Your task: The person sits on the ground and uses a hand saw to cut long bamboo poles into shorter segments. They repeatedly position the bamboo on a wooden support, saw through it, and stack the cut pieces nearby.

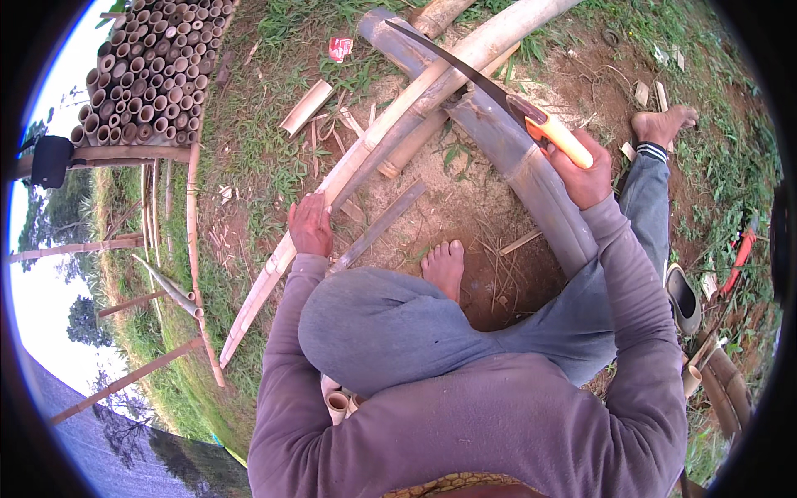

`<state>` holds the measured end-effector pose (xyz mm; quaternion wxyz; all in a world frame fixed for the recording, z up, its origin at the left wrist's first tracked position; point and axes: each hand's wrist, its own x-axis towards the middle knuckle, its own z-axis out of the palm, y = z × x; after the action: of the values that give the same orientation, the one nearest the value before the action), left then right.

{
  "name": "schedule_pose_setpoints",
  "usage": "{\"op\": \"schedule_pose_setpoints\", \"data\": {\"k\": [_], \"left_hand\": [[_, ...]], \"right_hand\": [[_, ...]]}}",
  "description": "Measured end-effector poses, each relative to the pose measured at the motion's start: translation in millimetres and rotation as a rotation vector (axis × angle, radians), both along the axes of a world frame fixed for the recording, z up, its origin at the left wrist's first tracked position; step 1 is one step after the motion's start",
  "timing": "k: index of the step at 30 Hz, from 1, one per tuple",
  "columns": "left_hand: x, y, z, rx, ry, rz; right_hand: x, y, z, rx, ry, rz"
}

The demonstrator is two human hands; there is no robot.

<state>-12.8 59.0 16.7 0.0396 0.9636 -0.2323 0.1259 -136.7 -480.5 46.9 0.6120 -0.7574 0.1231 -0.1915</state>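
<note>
On bare, trodden earth (pixel 465 191) ringed with grass, you sit with a long pale bamboo pole (pixel 390 124) laid across thicker grey culms (pixel 515 158). The pole's long axis runs diagonally, from its lower end near the grass at your left up to the far right, where it leaves the frame. A stack of cut bamboo tubes (pixel 154 70), open ends facing you, stands at the upper left. One bare foot (pixel 444 266) rests on the dirt by the pole; the other (pixel 660 124) stretches out to your right.

Your left hand (pixel 311 224) lies on the pole, fingers pressed together and curled over it. Your right hand (pixel 581 170) is wrapped tight around the orange handle of a curved pruning saw (pixel 465 70), whose dark blade arcs away from you, tip pointing up and left, across the pole.

To saw well here, keep the left hand bearing down so the pole cannot roll, well back from the blade. Let the teeth bite on long, even strokes square to the pole's axis.
</note>
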Motion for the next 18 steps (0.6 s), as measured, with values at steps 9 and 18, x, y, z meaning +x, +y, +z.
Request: {"op": "schedule_pose_setpoints", "data": {"k": [9, 18], "left_hand": [[0, -1, 1, 0.016, 0.013, 0.003], [4, -1, -5, 0.030, 0.003, -0.027]], "right_hand": [[26, 3, 8, 0.018, 0.048, -0.006], [33, 7, 2, 0.039, 0.055, -0.047]]}}
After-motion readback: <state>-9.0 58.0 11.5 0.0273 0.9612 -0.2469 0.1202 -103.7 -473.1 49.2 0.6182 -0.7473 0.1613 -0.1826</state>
